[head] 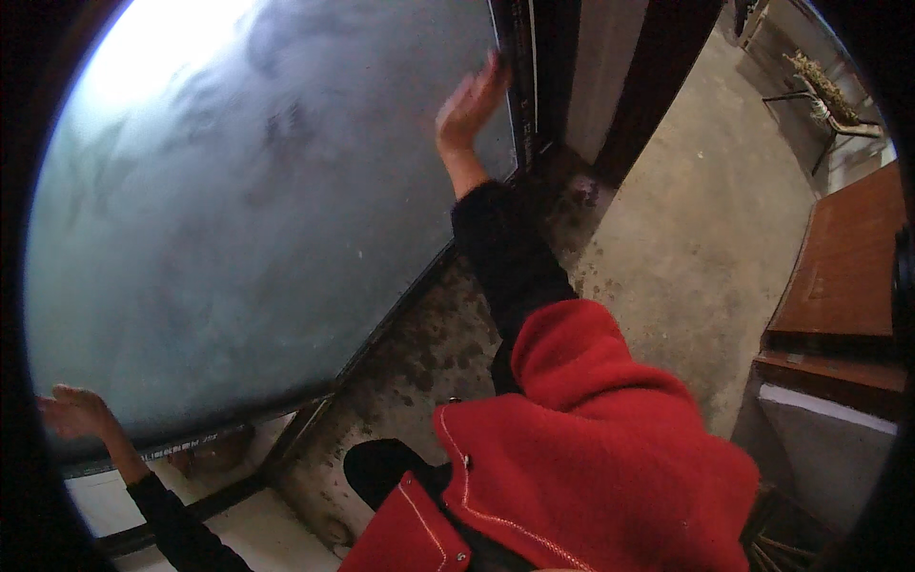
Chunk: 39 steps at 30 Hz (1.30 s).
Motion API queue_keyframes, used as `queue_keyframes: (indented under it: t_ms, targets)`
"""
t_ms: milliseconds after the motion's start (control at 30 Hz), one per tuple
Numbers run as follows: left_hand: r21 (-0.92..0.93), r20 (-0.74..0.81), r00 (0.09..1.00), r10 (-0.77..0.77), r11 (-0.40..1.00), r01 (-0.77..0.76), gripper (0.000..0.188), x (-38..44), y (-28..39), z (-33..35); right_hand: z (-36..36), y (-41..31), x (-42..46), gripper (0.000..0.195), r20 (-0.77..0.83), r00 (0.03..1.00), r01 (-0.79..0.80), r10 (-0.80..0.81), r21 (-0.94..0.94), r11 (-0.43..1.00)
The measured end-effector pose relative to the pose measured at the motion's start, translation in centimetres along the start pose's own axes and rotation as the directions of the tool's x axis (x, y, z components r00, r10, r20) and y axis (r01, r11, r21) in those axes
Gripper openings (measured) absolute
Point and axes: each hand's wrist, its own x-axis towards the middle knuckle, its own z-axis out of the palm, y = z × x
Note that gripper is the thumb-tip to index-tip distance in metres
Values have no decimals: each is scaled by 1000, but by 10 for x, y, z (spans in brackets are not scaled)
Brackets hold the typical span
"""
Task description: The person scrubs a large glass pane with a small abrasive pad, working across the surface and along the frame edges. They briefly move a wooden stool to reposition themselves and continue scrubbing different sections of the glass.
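A large greyish glass-like panel (271, 236) with dark edges fills the left and upper part of the view, a bright glare at its top left. At the panel's lower left corner, near its printed edge, is my left hand (75, 412), fingers spread. My right hand (473, 107) is near the panel's right edge, slightly blurred, its fingers extended. Neither hand appears closed around anything; whether the palms touch the panel cannot be told. Black sleeves cover both forearms, and a red garment (586, 443) covers my body.
Dark-spotted concrete floor (429, 357) lies below the panel. A dark frame (625, 93) stands at the top. Brown wooden furniture (843, 257) is at the right. A metal-legged stand with dry plant matter (822, 86) is at the upper right.
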Motion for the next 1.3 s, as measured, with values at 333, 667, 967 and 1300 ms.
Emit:
queue_keyframes:
  t_ms: [333,667,967,1300]
  targets:
    - [-76,5,999,41,996,-41,60,62,76,-63,-11,-25,-23,44,170,984,16,-52,206,978]
    - [-349,19,973,229,914,-208,59,131,298,-166,-39,34,-67,40,139,986,-98,95,17,995]
    - [-333,-54,968,244,910,-248,59,140,304,-155,-97,149,-141,39,66,708,-643,703,-350,681]
    - [-297,-71,962,264,915,-273,61,136,299,-142,-99,216,-139,34,-86,700,-691,709,-332,642]
